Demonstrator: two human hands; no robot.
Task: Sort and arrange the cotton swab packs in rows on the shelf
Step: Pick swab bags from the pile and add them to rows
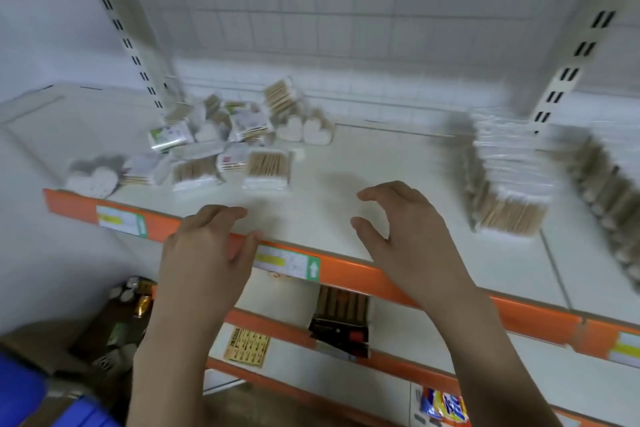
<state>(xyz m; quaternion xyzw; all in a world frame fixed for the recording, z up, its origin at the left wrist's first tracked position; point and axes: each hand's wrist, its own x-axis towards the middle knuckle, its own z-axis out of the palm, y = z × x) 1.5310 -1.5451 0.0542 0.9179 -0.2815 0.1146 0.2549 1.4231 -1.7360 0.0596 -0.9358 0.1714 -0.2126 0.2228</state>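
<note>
- On the white shelf with an orange front edge (349, 263), a loose blurred heap of clear cotton swab packs (221, 146) lies back-left; I count four heart-shaped ones.
- One neat row of packs (509, 180) runs right.
- My left hand (207, 246) hovers at the edge, fingers loosely curled, empty.
- My right hand (405, 229) hovers mid-shelf, fingers spread, grasping nothing.

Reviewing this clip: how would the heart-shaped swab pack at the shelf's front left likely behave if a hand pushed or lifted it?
The heart-shaped pack lies flat on the shelf, so it would probably slide rather than roll or tip. It looks like a rigid clear case full of swabs, so likely stiff and light. Its smooth plastic may be somewhat slippery. Blur hides finer detail.
</note>
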